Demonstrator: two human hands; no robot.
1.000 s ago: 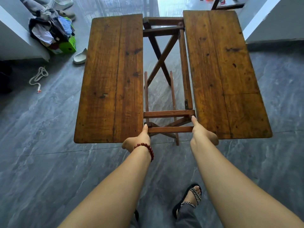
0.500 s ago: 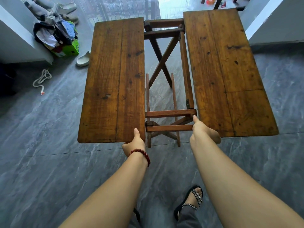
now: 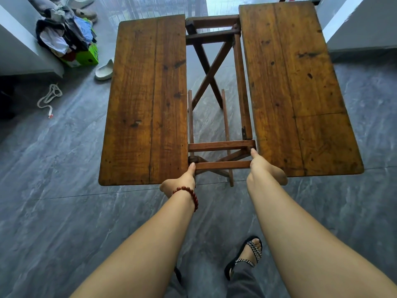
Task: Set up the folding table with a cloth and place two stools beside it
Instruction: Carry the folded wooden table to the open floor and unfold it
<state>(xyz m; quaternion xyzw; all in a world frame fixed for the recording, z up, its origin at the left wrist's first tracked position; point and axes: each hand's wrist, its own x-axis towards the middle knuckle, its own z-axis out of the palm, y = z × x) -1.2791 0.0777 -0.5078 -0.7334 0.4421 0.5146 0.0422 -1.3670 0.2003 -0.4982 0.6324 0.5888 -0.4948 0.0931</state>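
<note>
Foot: a black-and-white strapped sandal (image 3: 247,253) stands on the grey marbled tile floor (image 3: 64,211), with bare floor on either side.
Left hand: the left hand (image 3: 181,181), with a red bead bracelet (image 3: 189,195) at the wrist, grips the near inner corner of the left tabletop half. The thumb is on top and the fingers are hidden under the edge.
Right hand: the right hand (image 3: 264,168) grips the near inner corner of the right tabletop half, thumb along the edge, fingers curled beneath.
Table: the brown wooden folding table (image 3: 148,100) stands straight ahead. Its two halves lie flat with an open gap between them, where the crossed legs and rails (image 3: 221,145) show.
Left side: a white rope (image 3: 50,97) lies well apart; a cream slipper (image 3: 105,70) lies near the left half's outer edge; beyond it a green box heaped with clothes (image 3: 86,57) sits against a grey wall (image 3: 21,50).
Right side: open floor runs along the outer edge, and a grey wall (image 3: 361,29) stands near the far corner.
</note>
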